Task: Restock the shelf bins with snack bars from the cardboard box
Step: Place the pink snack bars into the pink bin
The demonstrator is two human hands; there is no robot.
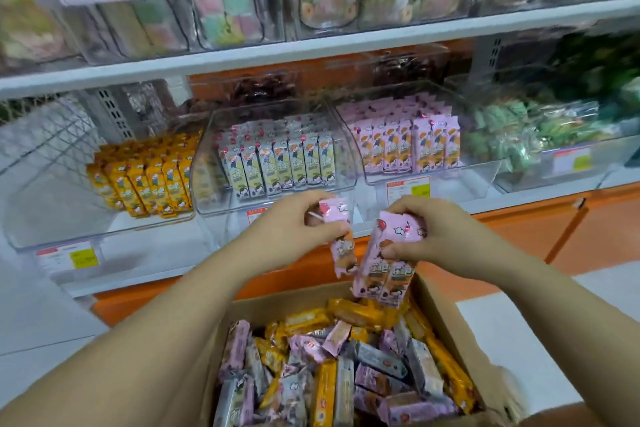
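Note:
An open cardboard box at the bottom holds several mixed pink, yellow and grey snack bars. My left hand grips one pink bar above the box. My right hand grips two or three pink bars side by side, hanging down over the box's far edge. On the shelf stand three clear bins: one with yellow bars, one with grey bars, one with pink bars.
The white shelf edge with price tags runs in front of the bins, above an orange base. A bin of green packets stands at the right. An upper shelf carries more clear bins of sweets.

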